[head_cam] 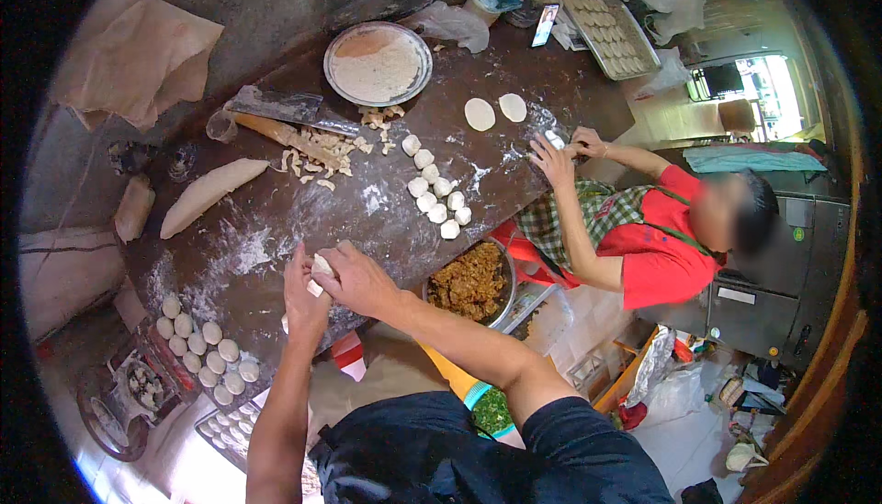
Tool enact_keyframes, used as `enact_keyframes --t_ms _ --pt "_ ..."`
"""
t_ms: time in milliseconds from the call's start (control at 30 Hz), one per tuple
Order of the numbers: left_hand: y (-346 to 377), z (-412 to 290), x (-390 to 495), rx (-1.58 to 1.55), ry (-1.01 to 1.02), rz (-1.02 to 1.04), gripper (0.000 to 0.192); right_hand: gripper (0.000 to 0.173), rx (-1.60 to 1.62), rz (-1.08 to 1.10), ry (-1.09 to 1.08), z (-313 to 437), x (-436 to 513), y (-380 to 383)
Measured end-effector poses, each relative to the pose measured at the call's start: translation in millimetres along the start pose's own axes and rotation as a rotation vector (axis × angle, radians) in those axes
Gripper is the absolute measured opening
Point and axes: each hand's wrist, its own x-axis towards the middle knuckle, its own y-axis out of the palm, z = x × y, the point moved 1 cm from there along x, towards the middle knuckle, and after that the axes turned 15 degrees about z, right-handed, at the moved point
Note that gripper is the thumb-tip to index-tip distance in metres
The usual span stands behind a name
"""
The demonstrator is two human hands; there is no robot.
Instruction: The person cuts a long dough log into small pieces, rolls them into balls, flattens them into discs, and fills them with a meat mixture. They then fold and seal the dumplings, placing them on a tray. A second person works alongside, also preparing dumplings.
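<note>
Over the floured dark table, my left hand and my right hand meet around a small piece of pale dough. Part of the dough is hidden by my fingers. Several dough pieces lie in a cluster right of my hands, and rounded dough balls lie at the table's lower left. A long dough roll rests beyond my left hand. Two flat dough rounds lie farther off, near a co-worker's hands.
A person in a red shirt works at the right edge. A bowl of brown filling stands beside my right forearm. At the back are a pan of flour, a cleaver, a wooden rolling pin and a filled tray.
</note>
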Motion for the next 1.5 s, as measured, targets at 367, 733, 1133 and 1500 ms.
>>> enact_keyframes --t_ms 367,733,1133,1500 --pt "-18 -2 -5 -0.358 0.151 -0.016 0.068 0.034 -0.042 -0.207 -0.416 51 2 -4" --pt "-24 -67 -35 -0.077 0.329 -0.218 0.104 0.013 -0.126 -0.280 -0.603 93 -2 -22" --pt "-54 -110 -19 -0.079 0.140 0.132 0.018 0.025 -0.024 -0.334 -0.533 81 6 -63" --pt "-67 -80 -57 -0.093 0.002 -0.292 0.049 0.041 -0.150 -0.553 0.277 -120 33 -89"
